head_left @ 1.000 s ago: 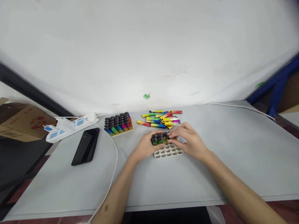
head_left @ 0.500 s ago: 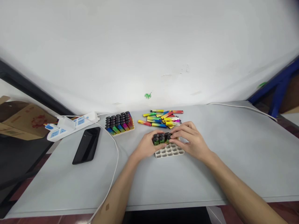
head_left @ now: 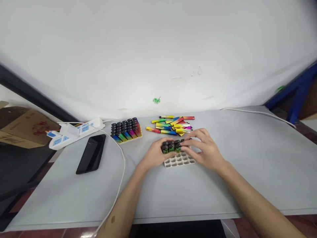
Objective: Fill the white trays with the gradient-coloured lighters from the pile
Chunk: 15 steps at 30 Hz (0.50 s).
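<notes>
Green tubes (head_left: 171,148) (any lettering illegible) stand clasped by left fingers (head_left: 170,155); parted right fingers (head_left: 194,143) touch one, grip unclear.

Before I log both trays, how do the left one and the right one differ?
The left tray is packed with black-topped sticks; the right tray has open holes. The left tray's sticks show several colours; those visible in the right tray look greenish. The left tray is untouched; the left hand and right hand are at the right tray. Both trays hold sticks upright.
</notes>
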Tool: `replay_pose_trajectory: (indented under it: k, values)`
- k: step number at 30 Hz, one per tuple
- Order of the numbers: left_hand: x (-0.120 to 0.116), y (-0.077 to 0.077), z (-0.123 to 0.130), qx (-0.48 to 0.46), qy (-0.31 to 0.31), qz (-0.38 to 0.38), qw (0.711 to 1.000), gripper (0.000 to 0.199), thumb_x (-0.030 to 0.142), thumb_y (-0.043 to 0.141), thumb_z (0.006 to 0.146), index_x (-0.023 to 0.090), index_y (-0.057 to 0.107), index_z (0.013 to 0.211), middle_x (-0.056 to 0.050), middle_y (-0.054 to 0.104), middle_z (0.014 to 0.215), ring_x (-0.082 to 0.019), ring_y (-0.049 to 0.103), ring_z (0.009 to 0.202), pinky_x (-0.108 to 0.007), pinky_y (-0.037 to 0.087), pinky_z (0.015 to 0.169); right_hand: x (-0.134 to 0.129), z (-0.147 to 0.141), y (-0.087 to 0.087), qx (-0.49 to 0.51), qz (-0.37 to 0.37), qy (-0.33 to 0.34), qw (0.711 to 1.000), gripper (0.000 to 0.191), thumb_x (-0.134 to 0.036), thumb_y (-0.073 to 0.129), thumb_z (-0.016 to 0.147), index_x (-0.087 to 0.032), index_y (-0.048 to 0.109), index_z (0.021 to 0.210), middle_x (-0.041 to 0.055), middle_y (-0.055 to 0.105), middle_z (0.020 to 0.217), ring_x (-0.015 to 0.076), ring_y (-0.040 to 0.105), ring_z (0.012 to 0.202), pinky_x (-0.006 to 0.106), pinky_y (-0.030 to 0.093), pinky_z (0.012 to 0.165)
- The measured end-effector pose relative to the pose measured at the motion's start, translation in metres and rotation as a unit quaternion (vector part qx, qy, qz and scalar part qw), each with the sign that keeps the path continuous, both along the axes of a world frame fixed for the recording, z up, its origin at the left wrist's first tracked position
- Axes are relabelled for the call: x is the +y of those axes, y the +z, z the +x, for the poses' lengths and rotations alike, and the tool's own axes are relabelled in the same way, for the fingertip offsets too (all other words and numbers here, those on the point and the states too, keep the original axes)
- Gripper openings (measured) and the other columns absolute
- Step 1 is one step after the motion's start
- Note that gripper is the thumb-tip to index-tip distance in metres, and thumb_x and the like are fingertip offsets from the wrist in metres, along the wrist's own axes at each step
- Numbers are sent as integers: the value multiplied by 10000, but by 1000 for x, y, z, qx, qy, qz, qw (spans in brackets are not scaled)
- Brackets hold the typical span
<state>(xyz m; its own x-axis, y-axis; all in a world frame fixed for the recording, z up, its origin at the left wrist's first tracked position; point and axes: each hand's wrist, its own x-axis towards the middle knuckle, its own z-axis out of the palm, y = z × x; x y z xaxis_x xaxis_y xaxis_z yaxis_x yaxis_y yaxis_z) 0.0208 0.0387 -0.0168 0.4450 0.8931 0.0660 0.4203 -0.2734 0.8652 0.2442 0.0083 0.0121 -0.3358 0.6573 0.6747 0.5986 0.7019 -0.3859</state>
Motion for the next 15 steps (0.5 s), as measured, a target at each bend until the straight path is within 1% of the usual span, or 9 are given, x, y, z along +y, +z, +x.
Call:
replay_pose_trajectory:
  k: [3, 5, 7, 9, 11, 12, 15]
  values:
    - [0, 1, 0, 1, 0, 3, 1000, 507, 394, 795, 730, 212, 644, 1178, -58, 725, 1109, -244, 684, 993, -375, 537, 930, 7, 7, -3, 44, 13, -80, 996, 88, -227, 587, 930, -247, 670, 907, 64, 677, 885, 227, 572, 865, 416, 472, 786]
    - [1, 1, 0, -4, -1, 6, 1000, 508, 412, 797, 728, 222, 647, 1175, -58, 719, 1137, -249, 679, 1015, -382, 534, 944, 15, 15, -10, 43, -9, -150, 988, 139, -245, 529, 959, -246, 663, 919, 65, 676, 882, 237, 564, 859, 423, 463, 796]
    - [1, 1, 0, -8, 0, 10, 1000, 510, 424, 795, 730, 229, 646, 1177, -57, 711, 1163, -250, 674, 1036, -385, 527, 960, 25, 23, -21, 7, -50, -203, 978, 168, -290, 512, 963, -240, 670, 989, 82, 667, 937, 262, 547, 901, 438, 464, 823]
    - [1, 1, 0, -7, 2, 11, 1000, 509, 421, 792, 734, 232, 643, 1182, -56, 707, 1175, -250, 671, 1049, -386, 522, 972, 34, 30, -32, -45, -91, -221, 970, 236, -336, 541, 942, -225, 666, 1109, 106, 641, 1010, 289, 529, 961, 454, 465, 861]
    - [0, 1, 0, -2, 4, 12, 1000, 500, 412, 787, 739, 235, 643, 1183, -54, 706, 1175, -250, 669, 1053, -386, 521, 975, 39, 34, -41, -87, -120, -219, 964, 308, -360, 583, 912, -225, 657, 1178, 121, 613, 1056, 305, 518, 993, 462, 464, 882]
    - [0, 2, 0, 0, 5, 13, 1000, 495, 408, 787, 738, 235, 644, 1179, -53, 708, 1172, -250, 670, 1051, -386, 521, 974, 41, 35, -44, -102, -130, -216, 962, 318, -360, 595, 901, -230, 659, 1184, 123, 603, 1067, 308, 515, 1000, 462, 464, 885]
    - [0, 2, 0, -2, 6, 16, 1000, 493, 393, 792, 730, 228, 647, 1170, -56, 710, 1169, -254, 670, 1049, -388, 524, 969, 43, 36, -47, -120, -138, -216, 959, 256, -330, 588, 901, -236, 681, 1120, 123, 592, 1070, 305, 511, 995, 455, 465, 877]
